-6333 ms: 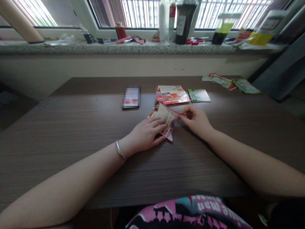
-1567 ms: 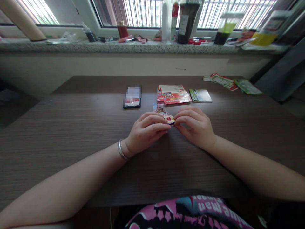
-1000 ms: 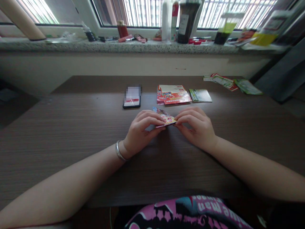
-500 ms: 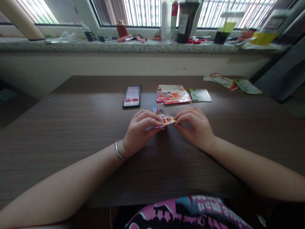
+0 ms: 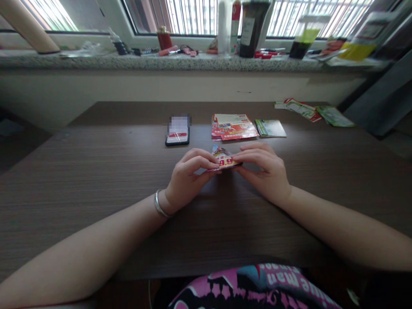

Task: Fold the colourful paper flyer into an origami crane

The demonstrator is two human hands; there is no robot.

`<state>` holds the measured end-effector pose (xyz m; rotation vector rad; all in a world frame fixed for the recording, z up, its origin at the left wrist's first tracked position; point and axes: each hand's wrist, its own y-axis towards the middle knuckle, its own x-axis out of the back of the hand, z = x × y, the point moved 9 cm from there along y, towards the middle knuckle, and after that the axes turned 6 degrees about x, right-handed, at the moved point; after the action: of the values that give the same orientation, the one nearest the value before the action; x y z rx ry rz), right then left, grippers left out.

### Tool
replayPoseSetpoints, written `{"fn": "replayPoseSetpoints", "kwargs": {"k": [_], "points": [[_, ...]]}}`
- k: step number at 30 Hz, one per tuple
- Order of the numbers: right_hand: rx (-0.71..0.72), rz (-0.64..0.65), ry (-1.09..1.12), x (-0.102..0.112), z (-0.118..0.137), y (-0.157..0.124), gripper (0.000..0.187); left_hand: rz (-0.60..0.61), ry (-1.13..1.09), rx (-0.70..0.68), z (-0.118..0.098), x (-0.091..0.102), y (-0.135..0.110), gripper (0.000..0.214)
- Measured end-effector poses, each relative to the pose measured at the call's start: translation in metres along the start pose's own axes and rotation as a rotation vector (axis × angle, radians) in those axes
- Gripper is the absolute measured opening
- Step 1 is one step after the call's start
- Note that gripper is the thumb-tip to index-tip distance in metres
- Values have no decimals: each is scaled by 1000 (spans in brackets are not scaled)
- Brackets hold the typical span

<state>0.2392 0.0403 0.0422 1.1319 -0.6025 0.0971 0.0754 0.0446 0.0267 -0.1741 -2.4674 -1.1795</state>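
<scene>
Between my hands is a small folded printed leaflet point(image 5: 225, 161), colourful, with large red figures on it. My left hand point(image 5: 189, 174) pinches its left side between thumb and fingers; a silver bangle is on that wrist. My right hand point(image 5: 265, 169) has its fingers over the leaflet's right edge and the thumb beneath, so it is closed on that side. Just beyond lies a stack of red and white leaflets point(image 5: 236, 127). To its right sits a smaller stack of green and white cards point(image 5: 271, 128).
A phone point(image 5: 177, 131) lies left of the stacks on the brown wooden table point(image 5: 96, 180). Several coupon-like strips point(image 5: 302, 110) and a green leaflet point(image 5: 334, 116) lie at the back right. Bottles, including a dark one point(image 5: 252, 32), and small items stand on the stone windowsill point(image 5: 193, 64).
My right fingers have moved left and further over the leaflet, flattening from a pinch at its corner. The leaflet has turned slightly. My left hand has barely moved.
</scene>
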Motion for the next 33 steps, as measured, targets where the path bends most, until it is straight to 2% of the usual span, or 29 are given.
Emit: {"fn": "replayPoseSetpoints", "kwargs": {"k": [4,16,22,26,33], "points": [[-92,-27,13,2,-7,-2,21,-27,-23,44,3,1,0,12],[-47,5,62,-4,-8,-2,13,-34,-37,36,4,0,0,15],[-185,-53,56,-1,-18,-7,17,-35,-41,55,4,1,0,15],[-178,-59,89,-3,-18,-8,12,-40,-38,62,4,1,0,15],[-122,-58,89,-2,-17,-7,13,-41,-35,61,6,1,-1,16]]}}
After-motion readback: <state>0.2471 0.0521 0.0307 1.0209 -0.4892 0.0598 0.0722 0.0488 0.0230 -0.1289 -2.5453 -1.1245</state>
